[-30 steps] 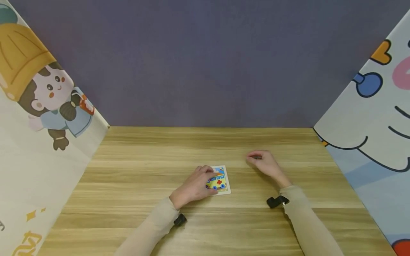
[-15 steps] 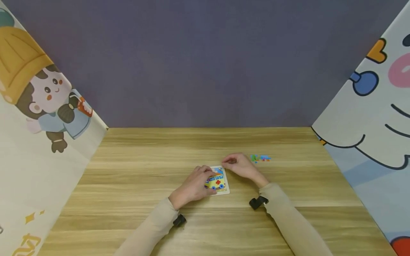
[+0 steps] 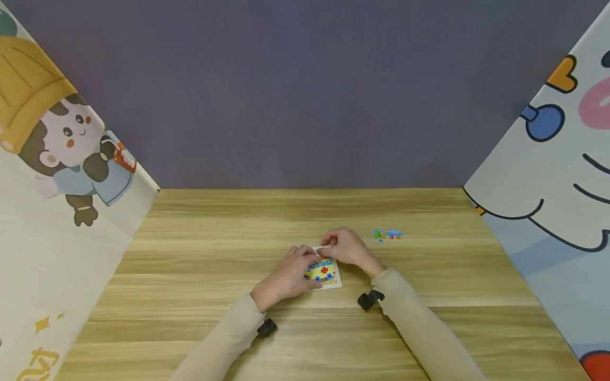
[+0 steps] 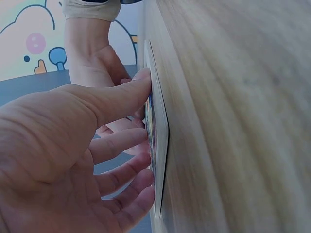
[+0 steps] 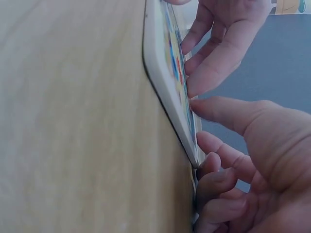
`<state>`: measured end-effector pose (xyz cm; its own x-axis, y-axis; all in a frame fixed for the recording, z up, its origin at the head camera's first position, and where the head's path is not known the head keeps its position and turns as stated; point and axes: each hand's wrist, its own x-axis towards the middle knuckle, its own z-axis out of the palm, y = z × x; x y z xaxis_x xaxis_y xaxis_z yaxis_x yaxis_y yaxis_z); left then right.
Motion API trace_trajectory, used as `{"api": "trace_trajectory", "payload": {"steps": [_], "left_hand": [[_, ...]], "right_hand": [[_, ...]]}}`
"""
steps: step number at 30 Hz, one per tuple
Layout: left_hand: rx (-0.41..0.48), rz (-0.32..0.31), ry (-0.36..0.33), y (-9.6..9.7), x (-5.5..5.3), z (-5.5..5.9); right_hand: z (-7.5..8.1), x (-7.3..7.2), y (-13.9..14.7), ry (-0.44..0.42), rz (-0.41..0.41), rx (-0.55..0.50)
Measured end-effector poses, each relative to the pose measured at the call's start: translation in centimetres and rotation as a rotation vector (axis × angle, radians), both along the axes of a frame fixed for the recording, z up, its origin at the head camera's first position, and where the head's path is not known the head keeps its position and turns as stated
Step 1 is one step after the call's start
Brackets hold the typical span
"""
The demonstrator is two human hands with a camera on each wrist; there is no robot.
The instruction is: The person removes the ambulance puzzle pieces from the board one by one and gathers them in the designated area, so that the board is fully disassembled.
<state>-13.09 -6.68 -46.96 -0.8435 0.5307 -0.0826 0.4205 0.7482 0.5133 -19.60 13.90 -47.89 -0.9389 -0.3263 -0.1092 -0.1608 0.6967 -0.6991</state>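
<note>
While the puzzle board (image 3: 339, 280), with its yellow ambulance (image 3: 324, 270), is laid flat on the wooden table (image 3: 214, 248), it is steadied from nine o'clock by the left hand (image 3: 288, 276), whose thumb and fingertips are spread apart and rested on its face. Its twelve o'clock edge is reached by the right hand (image 3: 350, 251), extended from two o'clock; thumb and forefinger are seen slightly apart, but whether a piece is pinched there cannot be told. For a neat fit, any piece should be turned to match the print before being pressed level, with the left fingertips clear of its slot. At two o'clock, well apart, a green piece (image 3: 378, 234) and a blue piece (image 3: 394, 234) are best left unbrushed.
</note>
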Motion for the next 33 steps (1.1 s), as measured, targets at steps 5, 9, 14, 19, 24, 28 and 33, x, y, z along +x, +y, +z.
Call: {"api": "trace_trajectory", "payload": {"steps": [5, 9, 14, 19, 24, 28, 33], "left_hand": [[0.003, -0.003, 0.003, 0.02, 0.04, 0.06], [0.002, -0.002, 0.013, 0.06, 0.08, 0.11], [0.009, -0.003, 0.009, 0.04, 0.11, 0.15], [0.026, -0.002, 0.0, -0.07, 0.13, 0.11], [0.021, -0.006, 0.01, -0.08, 0.13, -0.06], [0.025, -0.012, -0.003, -0.03, 0.16, -0.14], [0.032, -0.007, -0.015, -0.02, 0.15, -0.03]], "right_hand": [[0.03, 0.03, -0.02, -0.007, -0.008, 0.016], [0.09, 0.09, 0.04, -0.017, -0.005, 0.017], [0.07, 0.11, -0.02, -0.02, -0.006, 0.018], [-0.05, 0.23, -0.15, 0.009, -0.022, 0.037], [0.07, 0.53, -0.35, 0.013, -0.038, 0.052], [0.14, 0.69, -0.23, 0.001, -0.033, 0.046], [-0.44, 0.43, 0.57, -0.004, 0.029, -0.027]]}}
